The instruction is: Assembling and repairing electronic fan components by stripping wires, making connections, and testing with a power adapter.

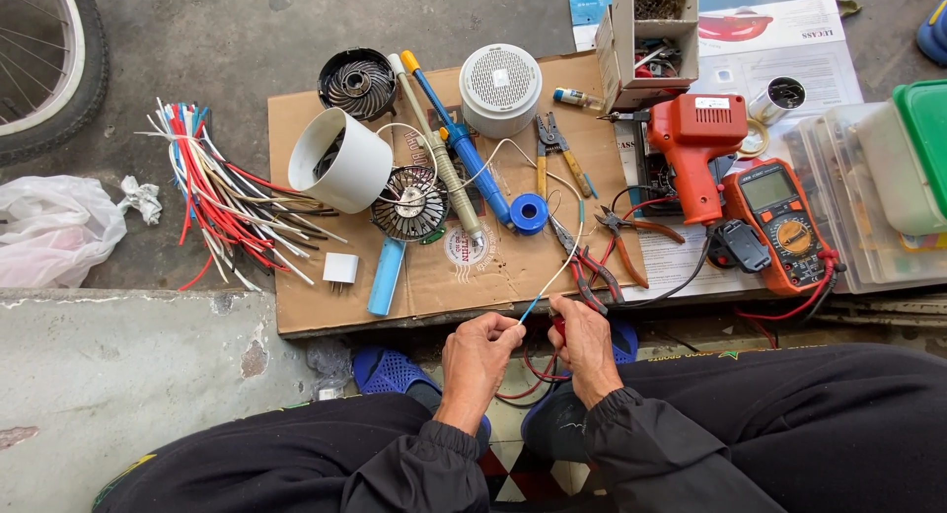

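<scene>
I see my left hand [480, 350] pinching the near end of a thin white wire [562, 266], fingers closed on it, its length running up and away right toward the cardboard [326, 306], while my right hand [584, 340] curls shut around a red wire [538, 370] just beside it.
</scene>
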